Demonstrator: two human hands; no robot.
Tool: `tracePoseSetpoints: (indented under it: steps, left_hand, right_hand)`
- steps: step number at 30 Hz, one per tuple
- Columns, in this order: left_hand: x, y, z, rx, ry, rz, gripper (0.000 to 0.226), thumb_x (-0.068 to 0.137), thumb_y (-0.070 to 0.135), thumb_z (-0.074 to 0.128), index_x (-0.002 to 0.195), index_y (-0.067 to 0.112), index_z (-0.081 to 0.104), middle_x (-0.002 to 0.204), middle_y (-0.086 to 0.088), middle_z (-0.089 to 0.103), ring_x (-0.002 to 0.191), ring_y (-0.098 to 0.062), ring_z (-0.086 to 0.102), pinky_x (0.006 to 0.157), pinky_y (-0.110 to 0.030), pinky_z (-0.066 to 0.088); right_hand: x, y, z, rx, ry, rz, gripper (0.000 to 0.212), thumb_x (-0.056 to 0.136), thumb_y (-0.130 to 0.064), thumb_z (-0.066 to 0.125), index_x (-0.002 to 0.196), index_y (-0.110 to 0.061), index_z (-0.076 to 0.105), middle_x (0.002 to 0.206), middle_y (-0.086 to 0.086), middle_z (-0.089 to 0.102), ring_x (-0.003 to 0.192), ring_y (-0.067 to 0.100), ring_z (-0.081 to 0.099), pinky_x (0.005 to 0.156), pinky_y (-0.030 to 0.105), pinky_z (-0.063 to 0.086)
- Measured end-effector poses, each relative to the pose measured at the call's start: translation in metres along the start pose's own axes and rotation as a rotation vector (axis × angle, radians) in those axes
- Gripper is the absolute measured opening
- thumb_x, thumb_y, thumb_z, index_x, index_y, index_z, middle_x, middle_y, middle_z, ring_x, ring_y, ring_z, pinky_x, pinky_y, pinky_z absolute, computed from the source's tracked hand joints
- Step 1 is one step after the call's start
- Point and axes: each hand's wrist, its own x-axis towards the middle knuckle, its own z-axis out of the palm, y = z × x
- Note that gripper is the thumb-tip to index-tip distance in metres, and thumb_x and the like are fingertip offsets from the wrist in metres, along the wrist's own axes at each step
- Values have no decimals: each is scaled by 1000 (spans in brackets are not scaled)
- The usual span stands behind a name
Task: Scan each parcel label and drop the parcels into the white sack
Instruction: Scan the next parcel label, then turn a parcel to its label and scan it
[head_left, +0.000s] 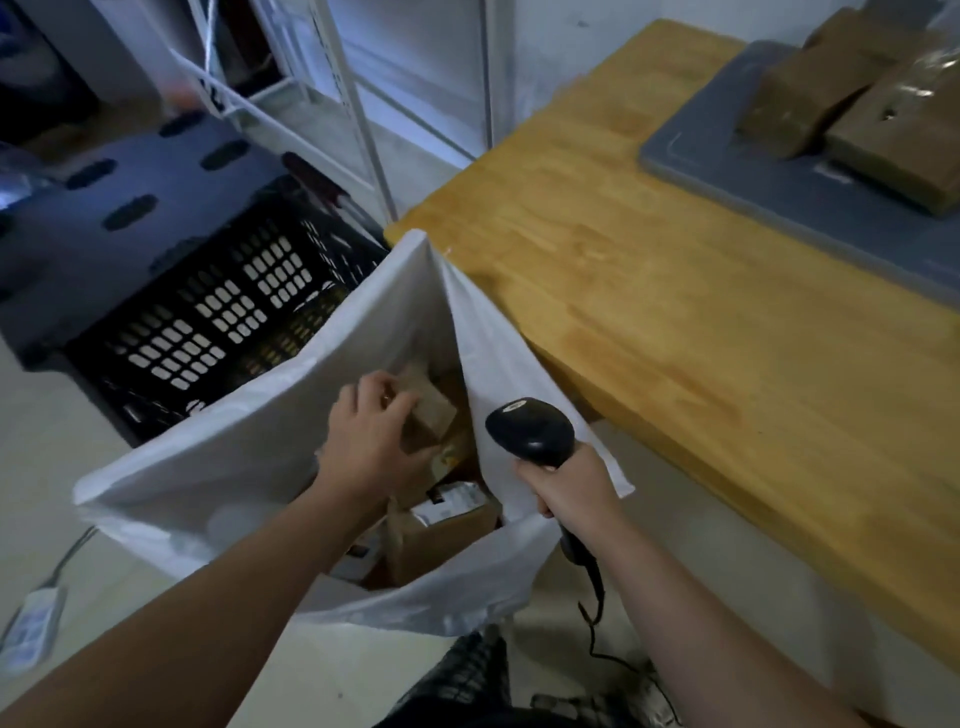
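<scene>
The white sack (270, 415) stands open on the floor beside the wooden table. My left hand (369, 441) reaches into its mouth and grips a small brown parcel (434, 408) over the other parcels inside (441, 535). My right hand (569, 483) holds a black barcode scanner (530, 428) by its handle just at the sack's right edge, its cable hanging down. More brown parcels (852, 98) lie on a grey mat at the table's far right.
The wooden table (649, 291) fills the right side, with a grey mat (769, 171) on it. A black perforated crate (218, 312) stands behind the sack. White shelf frames (358, 104) rise at the back. A white power strip (31, 623) lies on the floor at left.
</scene>
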Motion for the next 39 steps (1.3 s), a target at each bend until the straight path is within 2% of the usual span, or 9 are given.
tracePoseSetpoints:
  steps: [3,8,10,14,19,24,29,37,39]
  left_hand:
    - [13,-11,25,222,-136,85,64,80,58,61,135,29,43,142,-8,26,126,-30,27,103,-40,28]
    - [14,-30,59,490,-379,-20,67,84,51,62,137,22,35,144,-16,21,128,-39,31,100,-45,35]
    - [14,-37,62,474,-430,-51,61,88,47,59,136,18,35,143,-17,25,125,-39,38,93,-44,39]
    - [6,-46,64,333,-475,-74,33,98,26,44,127,9,44,123,-13,44,107,-33,53,71,-38,40]
    - [-18,-62,66,277,-442,-109,50,94,40,50,134,14,37,139,-15,32,127,-36,35,98,-47,37]
    - [-11,-42,55,216,-362,-20,41,96,33,47,131,13,42,131,-13,40,124,-33,40,97,-43,39]
    - [18,17,29,178,-240,143,37,97,34,45,128,14,43,129,-11,43,119,-30,43,94,-40,40]
    - [63,177,-8,155,-93,487,40,93,28,49,130,13,45,129,-9,45,119,-29,43,91,-37,40]
    - [68,225,-13,158,-75,568,41,94,31,49,131,14,43,130,-10,44,120,-29,43,91,-37,40]
  right_hand:
    - [7,6,15,-32,18,23,30,81,-20,72,59,-21,53,38,-12,52,45,7,53,53,24,40]
    - [12,19,35,-97,22,55,28,82,-17,72,62,-22,53,45,-8,52,53,14,55,54,25,42]
    - [11,24,45,-124,4,61,28,82,-20,72,61,-23,53,44,-9,52,52,13,56,53,25,42]
    - [10,33,67,-162,-42,70,25,82,-22,72,65,-21,55,53,-3,55,52,15,56,54,27,44]
    - [7,41,86,-179,-85,76,22,82,-22,72,68,-23,55,59,-1,56,56,17,58,57,28,46]
    - [4,36,76,-175,-63,88,16,82,-22,72,73,-18,59,59,0,58,50,14,57,53,26,47]
    - [-2,17,24,-114,74,87,17,82,-20,71,72,-16,59,59,2,57,54,17,57,59,31,48]
    - [-34,4,-119,1,390,45,26,85,-22,71,64,-22,56,49,-9,53,50,9,52,56,26,41]
    - [-45,9,-160,31,449,40,25,87,-19,70,66,-21,56,52,-5,54,51,14,50,55,27,41]
